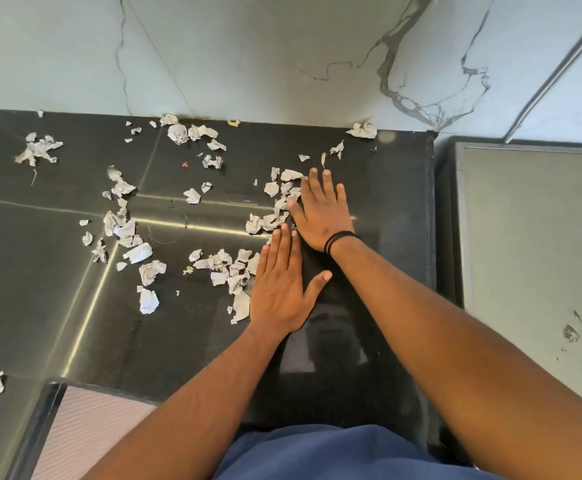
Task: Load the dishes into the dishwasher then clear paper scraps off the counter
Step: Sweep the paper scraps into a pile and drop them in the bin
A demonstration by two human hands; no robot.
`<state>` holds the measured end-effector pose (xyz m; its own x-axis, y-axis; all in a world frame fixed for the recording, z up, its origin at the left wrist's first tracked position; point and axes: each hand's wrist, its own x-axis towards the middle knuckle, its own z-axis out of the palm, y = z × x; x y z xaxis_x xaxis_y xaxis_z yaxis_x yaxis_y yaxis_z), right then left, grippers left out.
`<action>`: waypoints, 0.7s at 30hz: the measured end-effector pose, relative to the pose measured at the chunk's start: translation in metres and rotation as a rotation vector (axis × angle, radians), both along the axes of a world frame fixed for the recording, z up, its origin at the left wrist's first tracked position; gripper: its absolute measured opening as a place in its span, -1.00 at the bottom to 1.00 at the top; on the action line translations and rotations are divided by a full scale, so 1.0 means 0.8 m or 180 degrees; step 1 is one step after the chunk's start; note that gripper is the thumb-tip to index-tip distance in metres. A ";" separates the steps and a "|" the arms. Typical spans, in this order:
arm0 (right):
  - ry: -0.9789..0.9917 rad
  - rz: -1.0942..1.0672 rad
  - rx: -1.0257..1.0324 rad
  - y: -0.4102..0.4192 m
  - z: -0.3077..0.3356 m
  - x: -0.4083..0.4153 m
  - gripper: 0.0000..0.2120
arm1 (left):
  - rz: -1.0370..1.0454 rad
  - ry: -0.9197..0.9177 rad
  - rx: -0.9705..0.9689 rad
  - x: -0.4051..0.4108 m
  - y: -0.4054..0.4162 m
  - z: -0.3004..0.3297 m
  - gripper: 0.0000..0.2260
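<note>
Left hand point(280, 292) flat, fingers straight, pressed on dark polished stone counter point(379, 188), gripping nothing, right hand point(320, 211) likewise flat just beyond, crumpled white paper scraps point(234, 271) touching both hands' left edges, more scattered leftward

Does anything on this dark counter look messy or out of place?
Yes. Crumpled paper scraps litter the black counter, from the wall to its front edge. The left hand and right hand lie flat beside two clusters of them.

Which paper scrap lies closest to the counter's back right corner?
The crumpled white scrap against the marble wall; every other scrap lies farther left or nearer the hands.
</note>
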<state>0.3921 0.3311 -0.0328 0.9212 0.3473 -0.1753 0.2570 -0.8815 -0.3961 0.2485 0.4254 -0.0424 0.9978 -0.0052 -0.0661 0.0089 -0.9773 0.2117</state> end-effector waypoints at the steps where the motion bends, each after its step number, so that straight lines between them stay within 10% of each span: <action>1: 0.0062 0.0124 0.0073 0.004 -0.001 -0.004 -0.39 | 0.0020 -0.0006 0.0003 0.002 0.000 -0.001 -0.21; 7: -0.0271 -0.0660 0.2187 -0.029 0.006 -0.008 -0.64 | -0.0049 -0.0022 0.0092 0.000 0.000 0.000 -0.22; 13: -0.0580 -0.1582 0.0319 -0.094 -0.013 0.060 -0.33 | -0.0770 -0.0063 0.0050 0.001 0.001 -0.003 -0.29; 21: -0.0412 -0.0503 -0.0231 -0.034 -0.003 0.073 -0.35 | -0.0200 0.0037 0.0040 0.005 -0.001 -0.002 -0.17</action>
<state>0.4503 0.3035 -0.0352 0.9797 0.1876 -0.0711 0.1580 -0.9399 -0.3027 0.2527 0.4246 -0.0439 0.9947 -0.0670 -0.0781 -0.0502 -0.9786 0.1997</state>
